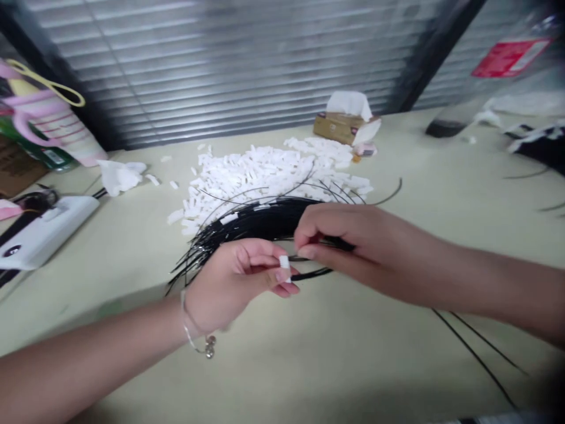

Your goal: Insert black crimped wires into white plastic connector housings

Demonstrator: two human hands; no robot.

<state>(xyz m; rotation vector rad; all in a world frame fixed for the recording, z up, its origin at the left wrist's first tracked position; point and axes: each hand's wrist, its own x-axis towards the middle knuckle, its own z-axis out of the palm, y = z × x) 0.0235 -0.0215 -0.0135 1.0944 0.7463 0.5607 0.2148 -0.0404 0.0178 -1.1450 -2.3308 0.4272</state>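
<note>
Between the thumb and fingers of my left hand (247, 274) is a small white plastic connector housing (285, 268), held upright. My right hand (339, 238) pinches a thin black wire (301, 258) just right of the housing; whether the wire's tip is inside the housing I cannot tell. Behind both hands lies a thick curved bundle of black wires (273, 218), partly hidden by my right hand, with bare-looking ends fanned out at the left. A heap of loose white housings (256, 171) spreads behind the bundle.
At the back stands a tissue box (338, 126). A bottle with a red label (485, 82) is at the right, near more black wires (481, 353). On the left are a pink striped tumbler (66, 126), a crumpled tissue (121, 176) and a white device (48, 232).
</note>
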